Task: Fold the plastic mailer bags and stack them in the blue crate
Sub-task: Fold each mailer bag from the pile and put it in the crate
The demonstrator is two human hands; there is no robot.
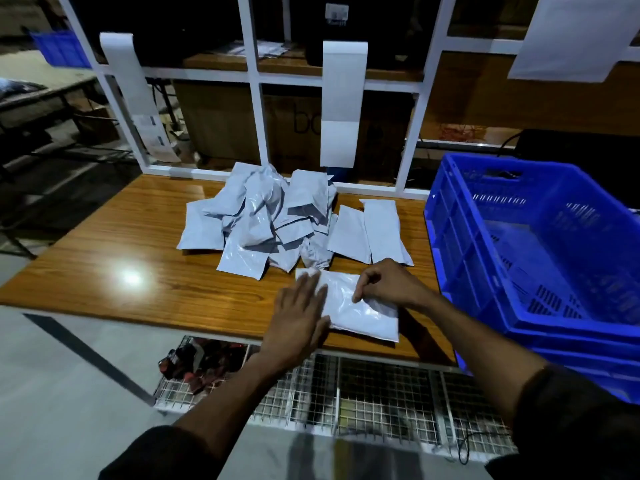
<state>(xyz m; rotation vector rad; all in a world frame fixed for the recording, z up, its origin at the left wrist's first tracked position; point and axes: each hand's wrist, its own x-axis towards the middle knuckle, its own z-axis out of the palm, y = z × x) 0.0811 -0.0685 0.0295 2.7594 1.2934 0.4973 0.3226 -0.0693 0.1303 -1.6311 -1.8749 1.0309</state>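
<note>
One white plastic mailer bag (360, 315) lies flat near the front edge of the wooden table (121, 258). My left hand (299, 317) presses on its left part with straight fingers. My right hand (384, 284) pinches the bag's upper middle with curled fingers. Behind them sits a loose pile of white mailer bags (263, 223), with two flatter ones (367, 233) lying to its right. The blue crate (460, 244) stands at the table's right end, and I see no bags on its visible floor.
A white frame (254, 81) with hanging white sheets rises behind the table. A wire mesh shelf (363, 396) with dark packets runs below the front edge. Another blue bin (60, 50) stands far back left. A bright light reflection marks the tabletop at left.
</note>
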